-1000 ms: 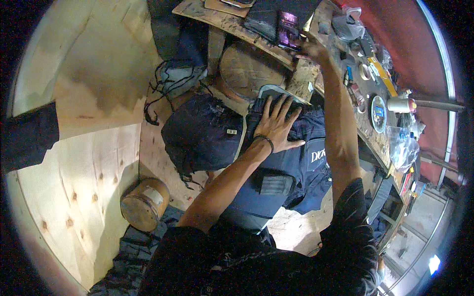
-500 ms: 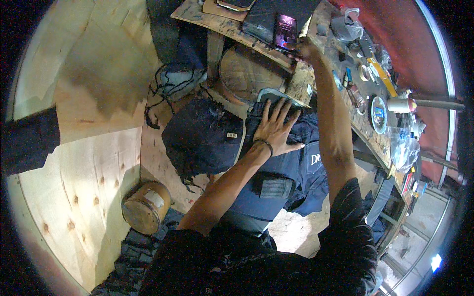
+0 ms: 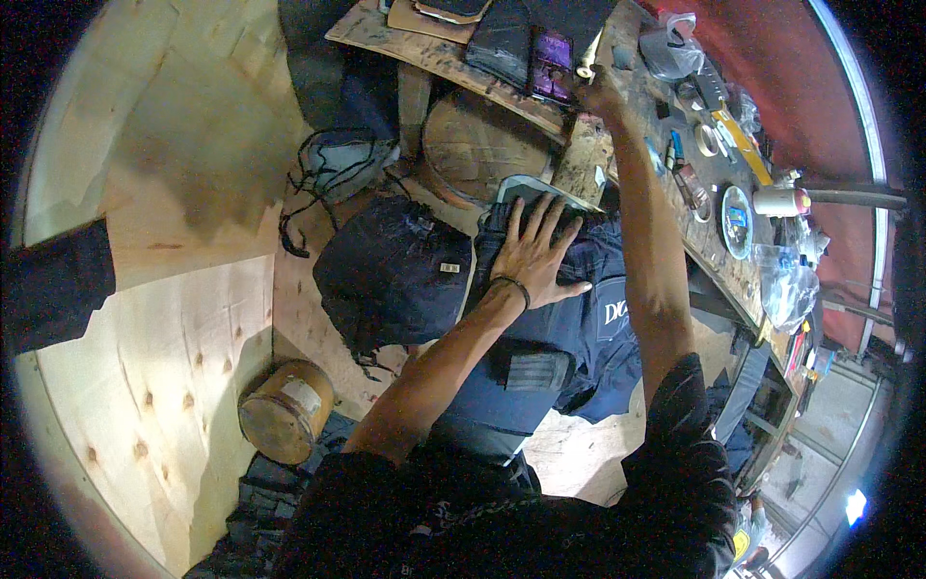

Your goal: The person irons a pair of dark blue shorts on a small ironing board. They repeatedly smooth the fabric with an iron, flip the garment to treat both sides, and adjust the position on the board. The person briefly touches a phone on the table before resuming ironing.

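Note:
My left hand [image 3: 536, 253] lies flat with its fingers spread on a dark navy garment [image 3: 603, 362] that has a patch with white lettering. The garment is stretched over a board whose pale rim [image 3: 531, 181] shows beyond my fingertips. My right hand [image 3: 600, 95] reaches across to the bench, its fingers at the lower right side of a phone [image 3: 551, 66] with a lit purple screen. Those fingers are dark and blurred, so their grip cannot be made out. The phone rests on a dark folded cloth [image 3: 497, 43].
A pile of dark cloth [image 3: 395, 270] lies left of the board. Along the wooden bench [image 3: 690, 159] at right are a tape roll [image 3: 707, 141], a round dish [image 3: 737, 222], a white spool-like container [image 3: 779, 202] and plastic bags. A brown drum [image 3: 286, 410] stands at lower left.
The phone's screen has turned from a lock-screen picture to a plainer purple display. My right hand has shifted slightly up along the phone's side. My left hand stays in place on the garment.

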The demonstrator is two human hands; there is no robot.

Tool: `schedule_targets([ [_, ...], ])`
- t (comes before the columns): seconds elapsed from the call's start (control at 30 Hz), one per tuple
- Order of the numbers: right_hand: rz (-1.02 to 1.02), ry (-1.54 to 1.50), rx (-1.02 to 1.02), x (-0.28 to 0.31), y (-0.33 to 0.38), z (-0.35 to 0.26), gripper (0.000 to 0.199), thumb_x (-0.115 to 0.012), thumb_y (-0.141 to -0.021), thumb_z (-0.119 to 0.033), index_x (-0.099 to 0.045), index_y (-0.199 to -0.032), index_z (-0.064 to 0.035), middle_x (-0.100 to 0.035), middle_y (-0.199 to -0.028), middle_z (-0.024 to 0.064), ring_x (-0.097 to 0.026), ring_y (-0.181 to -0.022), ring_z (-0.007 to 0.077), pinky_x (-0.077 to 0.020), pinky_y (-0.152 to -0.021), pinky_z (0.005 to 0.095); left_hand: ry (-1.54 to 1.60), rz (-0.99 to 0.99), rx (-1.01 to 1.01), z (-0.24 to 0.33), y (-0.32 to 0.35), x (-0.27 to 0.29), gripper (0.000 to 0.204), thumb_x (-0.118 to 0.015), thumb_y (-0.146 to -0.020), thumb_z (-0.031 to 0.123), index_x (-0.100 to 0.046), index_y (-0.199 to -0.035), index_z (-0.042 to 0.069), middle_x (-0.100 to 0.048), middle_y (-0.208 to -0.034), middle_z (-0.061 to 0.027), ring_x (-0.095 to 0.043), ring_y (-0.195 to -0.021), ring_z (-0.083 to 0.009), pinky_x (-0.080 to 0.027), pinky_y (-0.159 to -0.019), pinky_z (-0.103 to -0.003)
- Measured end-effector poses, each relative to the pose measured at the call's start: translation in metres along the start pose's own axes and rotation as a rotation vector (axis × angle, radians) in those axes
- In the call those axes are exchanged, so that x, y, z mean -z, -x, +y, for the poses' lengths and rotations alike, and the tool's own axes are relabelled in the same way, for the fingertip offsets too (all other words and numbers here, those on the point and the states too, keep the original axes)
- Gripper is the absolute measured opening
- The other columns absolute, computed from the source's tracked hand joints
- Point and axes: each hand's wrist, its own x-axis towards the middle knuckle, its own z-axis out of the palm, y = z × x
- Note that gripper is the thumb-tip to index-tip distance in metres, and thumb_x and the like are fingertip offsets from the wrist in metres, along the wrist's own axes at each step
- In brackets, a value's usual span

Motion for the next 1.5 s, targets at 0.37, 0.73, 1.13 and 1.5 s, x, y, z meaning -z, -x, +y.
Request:
schedule_targets([
  [0.37,0.265,0.455,-0.089,-0.042,0.049,-0.107,0.131,-0.095,-0.063,-0.065,-0.028,-0.158,-0.0037,-0.069,-0.131,0.0277,-0.067,-0.121,0.0454,-0.0563,-0.101,0.0521,-0.042,-0.029,0.006,0.000,0.000,-0.002,0.112,-0.058,-0.082,0.086,-0.036,-0.165,0.014,-0.027,-0.171,-0.0240,-0.019,-0.159,-0.0431,-0.002,-0.128,-0.067],
  [0.73,0.323,0.136,0.115,-0.030,0.061,-0.065,0.108,-0.090,-0.079,-0.053,-0.036,-0.157,-0.0026,-0.072,-0.129,0.0252,-0.069,-0.121,0.0415,-0.0525,-0.104,0.0485,-0.010,-0.021,-0.001,0.000,0.000,-0.002,0.112,-0.059,-0.082,0.085,-0.036,-0.165,0.014,-0.026,-0.171,-0.0230,-0.016,-0.160,-0.0422,0.000,-0.128,-0.067],
  [1.13,0.433,0.167,0.093,-0.027,0.013,-0.038,0.081,-0.082,-0.089,-0.041,-0.045,-0.148,0.0000,-0.078,-0.109,0.0218,-0.073,-0.112,0.0391,-0.0531,-0.100,0.0480,0.010,-0.011,0.003,0.000,-0.001,-0.001,0.109,-0.063,-0.082,0.081,-0.037,-0.164,0.015,-0.025,-0.171,-0.0225,-0.016,-0.161,-0.0409,-0.001,-0.128,-0.066],
  [1.5,0.598,0.203,0.049,-0.028,0.033,-0.065,0.061,-0.073,-0.097,-0.037,-0.055,-0.142,-0.0004,-0.072,-0.124,0.0261,-0.071,-0.113,0.0425,-0.0524,-0.102,0.0509,-0.014,-0.041,0.001,0.000,-0.001,0.000,0.112,-0.059,-0.083,0.085,-0.034,-0.166,0.014,-0.027,-0.171,-0.0231,-0.018,-0.160,-0.0428,-0.003,-0.128,-0.068],
])
